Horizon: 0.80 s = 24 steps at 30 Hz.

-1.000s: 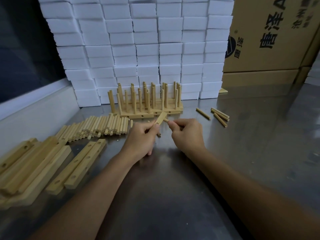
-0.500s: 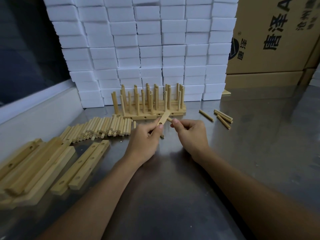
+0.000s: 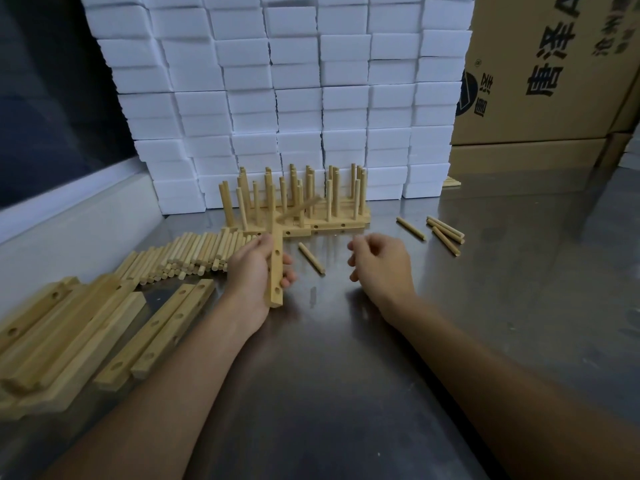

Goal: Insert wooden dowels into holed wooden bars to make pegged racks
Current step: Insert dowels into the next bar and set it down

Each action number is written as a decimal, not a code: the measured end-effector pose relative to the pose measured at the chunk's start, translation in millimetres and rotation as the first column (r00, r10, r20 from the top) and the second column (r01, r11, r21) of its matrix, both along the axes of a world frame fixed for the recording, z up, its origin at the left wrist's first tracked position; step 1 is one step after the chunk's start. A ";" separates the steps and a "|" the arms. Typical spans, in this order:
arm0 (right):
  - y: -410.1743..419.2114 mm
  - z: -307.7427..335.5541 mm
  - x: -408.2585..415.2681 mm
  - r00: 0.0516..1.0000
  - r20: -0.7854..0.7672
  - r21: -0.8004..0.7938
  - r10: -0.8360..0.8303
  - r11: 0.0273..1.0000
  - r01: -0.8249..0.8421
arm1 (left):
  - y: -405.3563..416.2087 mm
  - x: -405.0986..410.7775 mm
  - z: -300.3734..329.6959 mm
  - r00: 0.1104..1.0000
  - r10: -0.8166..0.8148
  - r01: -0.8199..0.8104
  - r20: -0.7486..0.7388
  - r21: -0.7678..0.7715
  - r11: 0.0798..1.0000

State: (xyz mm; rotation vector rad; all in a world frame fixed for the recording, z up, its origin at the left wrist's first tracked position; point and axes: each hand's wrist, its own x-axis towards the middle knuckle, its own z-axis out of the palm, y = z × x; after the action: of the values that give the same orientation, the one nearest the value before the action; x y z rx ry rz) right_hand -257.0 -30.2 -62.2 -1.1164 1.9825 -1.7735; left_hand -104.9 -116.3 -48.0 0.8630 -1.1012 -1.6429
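My left hand (image 3: 254, 271) grips a holed wooden bar (image 3: 276, 271) that stands nearly upright, its lower end near the steel table. A dowel (image 3: 298, 211) sticks out sideways from the bar's top end, blurred. My right hand (image 3: 379, 261) hovers to the right with loosely curled fingers and holds nothing. One loose dowel (image 3: 311, 258) lies on the table between my hands. Several finished pegged racks (image 3: 329, 216) stand behind, against the white blocks. A row of loose dowels (image 3: 194, 252) lies to the left of my left hand.
Bare holed bars (image 3: 162, 329) and a larger pile of bars (image 3: 59, 337) lie at the left. Loose dowels (image 3: 443, 233) rest at the right. A wall of white foam blocks (image 3: 277, 98) and cardboard boxes (image 3: 547, 81) close off the back of the steel table (image 3: 346, 375).
My right hand has let go of the dowel and drawn back to the right. My left hand has turned the bar from slanted to nearly upright, with the dowel stuck in its top end.
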 end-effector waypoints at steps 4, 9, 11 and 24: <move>-3.5 -1.7 9.1 0.926 -0.352 0.181 0.138 0.980 -0.077 | -5.6 7.5 0.2 0.983 -0.031 0.059 -0.180 0.147 0.987; -9.4 -6.2 17.4 0.687 -0.646 0.421 0.331 0.906 -0.042 | -6.7 12.6 0.4 0.958 -0.074 0.131 -0.276 0.193 0.972; -9.2 -6.8 16.6 0.675 -0.653 0.446 0.343 0.895 -0.023 | -5.7 13.4 1.0 0.955 -0.087 0.146 -0.282 0.197 0.969; -6.1 0.4 13.7 0.793 -0.589 0.399 0.159 0.910 0.114 | -1.9 12.0 2.9 0.963 -0.113 0.158 -0.246 0.170 0.973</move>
State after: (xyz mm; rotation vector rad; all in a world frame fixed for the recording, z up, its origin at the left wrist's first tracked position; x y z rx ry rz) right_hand -243.2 -36.3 -61.8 -1.6825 2.5167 -0.9275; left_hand -92.9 -118.1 -45.1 0.7007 -0.8661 -1.9338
